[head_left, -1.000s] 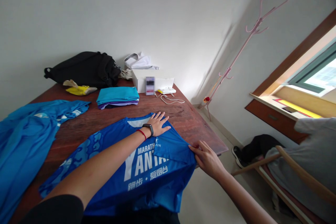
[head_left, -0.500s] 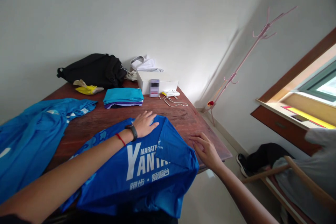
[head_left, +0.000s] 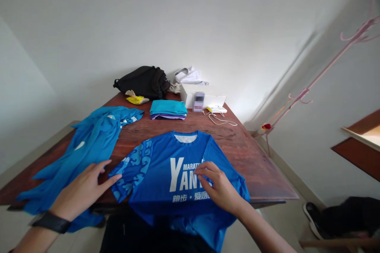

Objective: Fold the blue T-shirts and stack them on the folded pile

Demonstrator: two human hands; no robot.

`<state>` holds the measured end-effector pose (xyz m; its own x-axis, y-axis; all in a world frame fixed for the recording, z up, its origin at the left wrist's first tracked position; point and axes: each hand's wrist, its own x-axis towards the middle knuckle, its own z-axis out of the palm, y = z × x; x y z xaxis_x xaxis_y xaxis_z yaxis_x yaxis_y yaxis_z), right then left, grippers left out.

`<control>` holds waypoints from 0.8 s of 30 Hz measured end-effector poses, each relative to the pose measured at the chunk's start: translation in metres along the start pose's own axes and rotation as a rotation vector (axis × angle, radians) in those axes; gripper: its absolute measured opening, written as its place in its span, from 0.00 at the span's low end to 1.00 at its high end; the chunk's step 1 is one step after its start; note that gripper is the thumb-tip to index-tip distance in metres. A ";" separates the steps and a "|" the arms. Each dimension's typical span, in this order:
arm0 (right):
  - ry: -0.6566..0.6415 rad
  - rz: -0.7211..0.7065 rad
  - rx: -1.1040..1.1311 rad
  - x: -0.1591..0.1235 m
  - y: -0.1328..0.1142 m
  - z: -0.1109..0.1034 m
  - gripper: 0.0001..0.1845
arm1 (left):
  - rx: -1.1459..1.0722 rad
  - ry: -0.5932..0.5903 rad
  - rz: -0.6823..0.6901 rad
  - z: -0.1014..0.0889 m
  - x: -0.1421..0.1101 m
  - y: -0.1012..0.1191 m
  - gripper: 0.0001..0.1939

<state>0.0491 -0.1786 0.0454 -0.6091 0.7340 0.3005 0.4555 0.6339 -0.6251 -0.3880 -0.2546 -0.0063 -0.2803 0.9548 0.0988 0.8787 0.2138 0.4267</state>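
A blue short-sleeved T-shirt (head_left: 157, 184) lies front up along the table's near edge, its lower part hanging over. White "Marathon" lettering crosses its chest, and a wave pattern covers the sleeve on the left. Beside that sleeve is my left hand (head_left: 84, 185), thumb and fingers apart, with nothing in it. Over the chest print is my right hand (head_left: 218, 185), fingers loosely bent and thumb apart; whether it touches the cloth I cannot tell. At the left, another blue garment (head_left: 96, 138) lies loosely crumpled, partly off the edge.
A folded clothes stack (head_left: 168, 108) sits mid-table on the brown wooden table (head_left: 264, 182). Behind are a black backpack (head_left: 139, 81), a yellow packet (head_left: 136, 99), a white box (head_left: 187, 95) and a white cable (head_left: 221, 120). A pink coat stand (head_left: 323, 71) and a person's shoe (head_left: 311, 217) are at right.
My left hand has left the collar area and moved to the patterned sleeve. My right hand has moved left over the print. The shirt lies flatter, its collar uncovered; the view has shifted left.
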 end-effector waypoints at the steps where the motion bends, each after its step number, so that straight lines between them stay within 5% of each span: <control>1: -0.034 -0.017 0.024 0.005 -0.007 0.008 0.13 | -0.010 0.018 -0.005 0.004 -0.007 -0.001 0.38; 6: -0.152 -0.081 0.068 0.023 -0.032 0.046 0.14 | -0.028 0.017 -0.066 0.007 -0.012 0.015 0.39; 12: -0.177 -0.068 0.069 0.021 -0.038 0.079 0.14 | -0.015 -0.070 -0.066 0.003 0.003 0.041 0.22; 19: -0.145 -0.028 0.158 0.016 -0.032 0.081 0.14 | -0.316 0.052 0.106 0.000 0.010 0.063 0.20; 24: -0.139 -0.006 0.176 0.018 -0.035 0.078 0.14 | -0.657 -0.157 0.013 0.000 0.020 0.085 0.20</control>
<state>-0.0292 -0.2065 0.0164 -0.7006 0.6819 0.2103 0.3387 0.5771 -0.7431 -0.3193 -0.2174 0.0322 -0.1687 0.9857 -0.0029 0.4498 0.0797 0.8896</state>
